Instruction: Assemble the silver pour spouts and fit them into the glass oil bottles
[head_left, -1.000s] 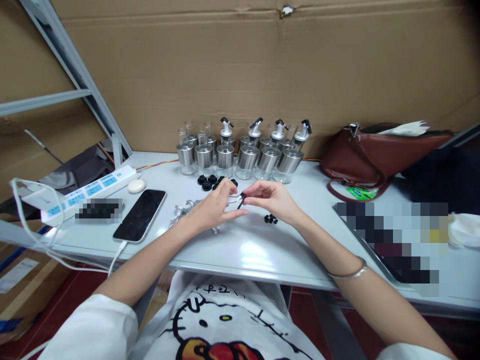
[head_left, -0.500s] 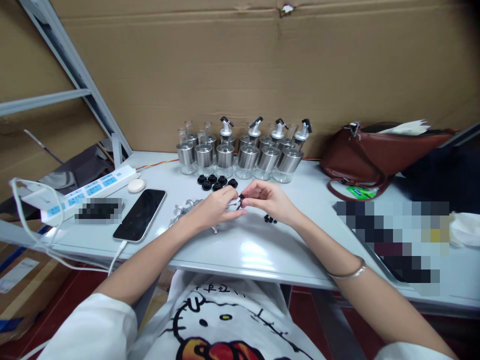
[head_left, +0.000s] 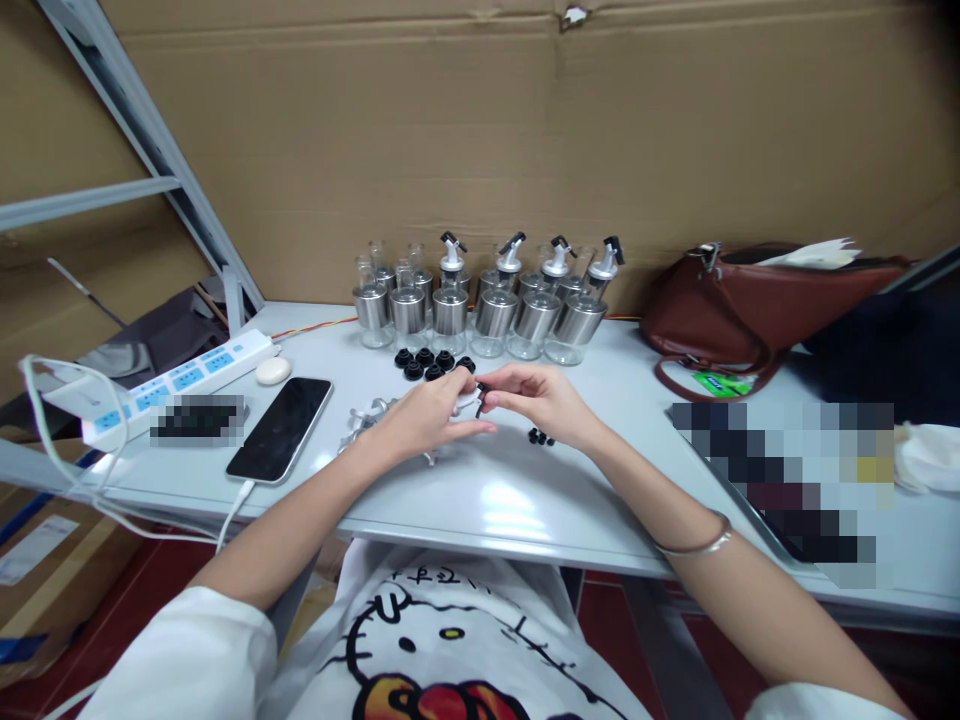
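Observation:
My left hand [head_left: 424, 415] is closed around a grey pourer spout [head_left: 466, 401], much of which its fingers hide. At the spout's tip, my right hand [head_left: 546, 402] pinches a small black flap [head_left: 481, 393] against it between thumb and fingertips. More grey spouts [head_left: 366, 418] lie in a loose pile beside and partly behind my left hand. Beyond the fingers sit several black stoppers [head_left: 413, 370]. A few tiny black pieces [head_left: 538, 437] lie just below my right hand.
Rows of glass bottles with steel sleeves [head_left: 495, 313] stand at the back, several topped with pourers [head_left: 555, 258]. Left are a phone [head_left: 281, 430], a power strip [head_left: 187, 380] and a white round case [head_left: 273, 371]. A brown bag [head_left: 720, 310] rests on the right.
My left fingers have shifted slightly, and more of the grey spout shows between my hands. My right fingers have straightened a little at the black flap. The rest stays in place.

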